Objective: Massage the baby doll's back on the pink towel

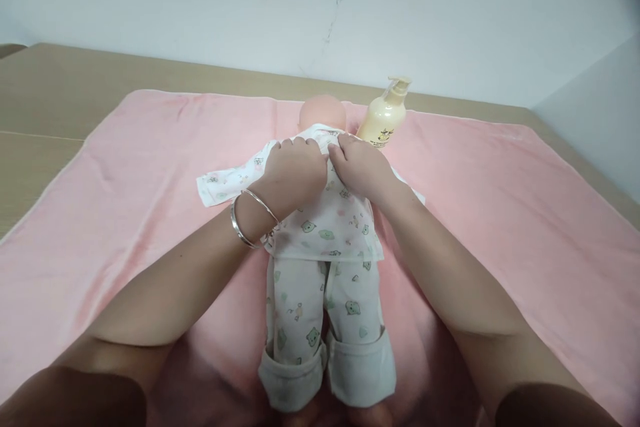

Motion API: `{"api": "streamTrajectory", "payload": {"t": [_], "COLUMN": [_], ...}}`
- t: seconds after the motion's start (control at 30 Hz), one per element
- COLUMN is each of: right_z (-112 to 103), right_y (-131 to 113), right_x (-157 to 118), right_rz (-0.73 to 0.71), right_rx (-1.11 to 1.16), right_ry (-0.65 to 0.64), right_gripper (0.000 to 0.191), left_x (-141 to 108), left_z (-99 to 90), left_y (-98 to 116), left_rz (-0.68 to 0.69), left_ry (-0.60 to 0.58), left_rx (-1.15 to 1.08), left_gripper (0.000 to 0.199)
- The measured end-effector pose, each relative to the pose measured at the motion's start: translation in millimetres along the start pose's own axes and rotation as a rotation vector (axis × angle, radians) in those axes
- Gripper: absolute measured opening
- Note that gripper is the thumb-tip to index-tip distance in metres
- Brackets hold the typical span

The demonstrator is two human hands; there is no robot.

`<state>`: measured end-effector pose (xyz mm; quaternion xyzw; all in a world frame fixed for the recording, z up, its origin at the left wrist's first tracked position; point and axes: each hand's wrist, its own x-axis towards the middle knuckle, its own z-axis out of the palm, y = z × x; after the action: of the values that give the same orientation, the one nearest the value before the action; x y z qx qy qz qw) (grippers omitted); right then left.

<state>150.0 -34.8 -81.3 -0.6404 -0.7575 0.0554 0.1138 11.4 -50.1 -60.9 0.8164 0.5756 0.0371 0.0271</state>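
Observation:
A baby doll (323,110) lies with its head away from me, dressed in white printed trousers (353,300) with the cuffs rolled up. Over its torso is a white printed baby shirt (325,237), its left-side sleeve spread out flat. My left hand (297,170), with two silver bangles at the wrist, is closed on the shirt near the neckline. Close beside it, my right hand (363,163) pinches the cloth just under the doll's head. The fingertips and the cloth between them are partly hidden.
A cream pump bottle (385,117) stands just right of the doll's head. Beneath everything a pink blanket (165,167) covers most of the wooden table (75,90). A white wall (200,13) rises behind the table.

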Motion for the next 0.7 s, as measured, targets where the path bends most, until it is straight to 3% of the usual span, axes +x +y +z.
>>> {"api": "streamTrajectory", "payload": {"t": [0.27,0.37,0.53,0.7], "right_z": [1.3,-0.8,2.3,8.9], "right_y": [-10.1,-5.5,3.3,-0.2], "right_x": [-13.8,-8.8,2.5,1.1], "right_rz": [-0.028,0.021,0.034,-0.019], "right_rx": [-0.109,-0.064,0.039,-0.026], "right_ry": [0.08,0.045,0.04,0.074], "right_gripper": [0.043,0.04,0.042,0.047], "left_x": [33.9,27.4,4.4,14.1], "left_z": [25.6,26.5,13.6,22.3], "left_y": [-29.3,-21.8,2.5,-5.6], "left_rz": [-0.035,-0.062,-0.035,0.001], "left_ry": [0.071,0.13,0.142,0.194], "left_rx": [-0.276,-0.224,-0.037,-0.089], "left_gripper": [0.048,0.046,0.021,0.023]}}
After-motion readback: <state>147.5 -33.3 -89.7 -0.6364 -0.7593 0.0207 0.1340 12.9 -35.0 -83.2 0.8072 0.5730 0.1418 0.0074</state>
